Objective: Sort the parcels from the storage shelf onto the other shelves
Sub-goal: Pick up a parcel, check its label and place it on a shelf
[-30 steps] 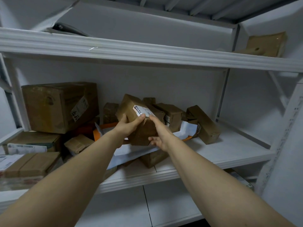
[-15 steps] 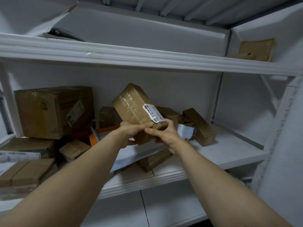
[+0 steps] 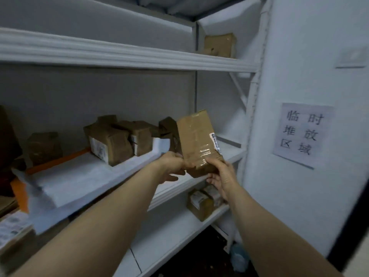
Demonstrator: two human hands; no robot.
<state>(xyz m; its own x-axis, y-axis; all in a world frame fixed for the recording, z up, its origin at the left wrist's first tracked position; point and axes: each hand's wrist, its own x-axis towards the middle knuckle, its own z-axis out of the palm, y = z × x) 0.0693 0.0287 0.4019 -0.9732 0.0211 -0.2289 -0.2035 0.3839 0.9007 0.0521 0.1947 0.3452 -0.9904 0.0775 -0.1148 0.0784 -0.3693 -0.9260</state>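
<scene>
You hold a taped brown parcel upright, long axis near vertical, in front of the right end of the storage shelf. Your left hand and right hand are both closed on its lower end. Its white label faces right, too blurred to read. On the wall to the right, a paper sign reads "临时堆放区域".

White paper sign with printed Chinese characters taped on the pale wall at right, small blurred white plate higher up the wall, dark floor below, bluish object blurred at the corner
</scene>
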